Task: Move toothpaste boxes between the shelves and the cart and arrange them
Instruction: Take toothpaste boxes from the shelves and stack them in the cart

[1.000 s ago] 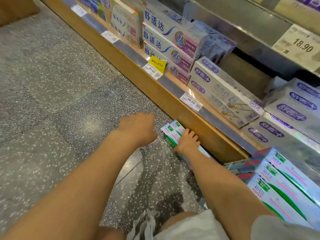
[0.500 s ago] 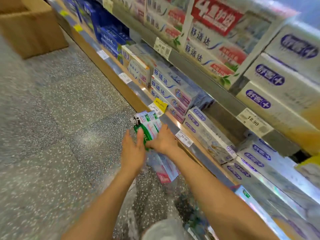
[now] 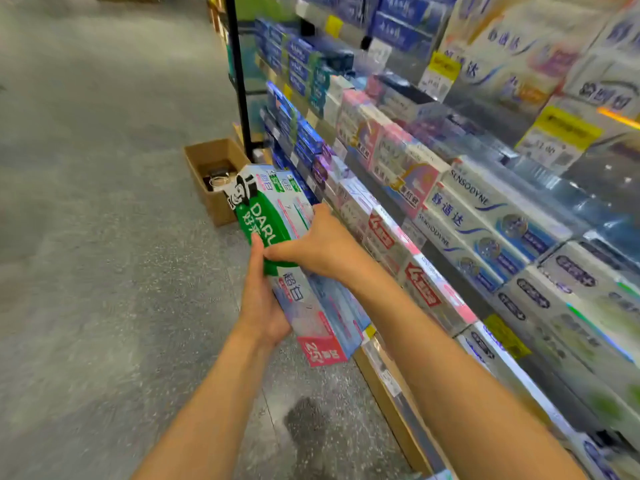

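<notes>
toothpaste boxes [image 3: 298,258], a green-and-white bundle with a red corner label, are held up in the air in front of the shelves [image 3: 450,216], tilted so the long side runs away from the person and the far end points toward the aisle. the left hand [image 3: 261,306] supports the bundle from the near left side, its palm against the side of the pack and its fingers lying straight up along the green face, so it reads as carrying with flat fingers. the right hand [image 3: 318,245] comes over the top, thumb and fingers curled round the pack's upper edge, gripping it. the bundle sits just beside the shelf front, at about the level of the row of pink and red boxes [image 3: 391,233], not resting on any shelf. further right stand white and blue sensodyne boxes [image 3: 485,223], with yellow price tags [image 3: 557,131] above them. on the speckled floor [image 3: 104,237] well behind the bundle sits an open cardboard box [image 3: 214,178] next to a black upright post [image 3: 239,77].
</notes>
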`<control>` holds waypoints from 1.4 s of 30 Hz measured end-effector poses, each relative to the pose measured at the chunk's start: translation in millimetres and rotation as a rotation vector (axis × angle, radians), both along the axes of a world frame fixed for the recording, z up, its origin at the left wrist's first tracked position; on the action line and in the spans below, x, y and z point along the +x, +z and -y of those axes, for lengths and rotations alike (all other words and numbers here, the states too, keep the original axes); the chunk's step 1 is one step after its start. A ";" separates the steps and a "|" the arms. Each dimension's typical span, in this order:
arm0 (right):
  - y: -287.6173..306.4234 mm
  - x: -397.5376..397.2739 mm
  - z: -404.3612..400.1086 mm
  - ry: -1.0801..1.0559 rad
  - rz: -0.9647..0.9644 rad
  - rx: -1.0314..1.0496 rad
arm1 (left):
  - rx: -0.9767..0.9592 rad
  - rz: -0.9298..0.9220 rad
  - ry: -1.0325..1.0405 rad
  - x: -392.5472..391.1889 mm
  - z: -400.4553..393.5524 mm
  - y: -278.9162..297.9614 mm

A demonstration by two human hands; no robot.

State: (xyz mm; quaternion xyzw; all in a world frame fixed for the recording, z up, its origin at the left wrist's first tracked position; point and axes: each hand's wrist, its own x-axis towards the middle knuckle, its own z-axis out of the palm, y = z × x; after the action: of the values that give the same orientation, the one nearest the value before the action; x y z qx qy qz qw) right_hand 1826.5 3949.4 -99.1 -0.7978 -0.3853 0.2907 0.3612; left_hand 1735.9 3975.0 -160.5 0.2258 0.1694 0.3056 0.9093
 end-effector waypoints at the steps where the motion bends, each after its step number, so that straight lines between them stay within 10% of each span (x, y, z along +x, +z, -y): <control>1: 33.4 -5.9 -0.5 0.035 -0.021 0.025 | 0.027 -0.012 0.011 -7.9 -2.1 33.0; 12: 259.4 -56.9 78.2 0.167 -0.253 0.238 | 0.196 0.116 -0.105 -96.9 41.8 251.4; 19: 284.0 -132.1 128.6 0.427 -1.022 0.333 | 0.205 -0.008 0.024 -158.0 104.0 304.9; 33: 244.7 -321.4 181.4 0.821 -1.415 -0.021 | 0.265 -0.527 0.685 -356.1 224.0 314.8; 42: 213.5 -487.7 225.5 1.049 -1.344 -0.251 | 0.171 -1.344 1.171 -511.3 311.0 288.6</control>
State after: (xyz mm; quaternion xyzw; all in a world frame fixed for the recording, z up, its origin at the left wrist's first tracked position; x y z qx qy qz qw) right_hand 1338.8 3723.9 114.5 -0.2095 -0.3736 0.8709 0.2410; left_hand 1224.6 3664.0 128.1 0.3014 0.7309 0.5357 0.2965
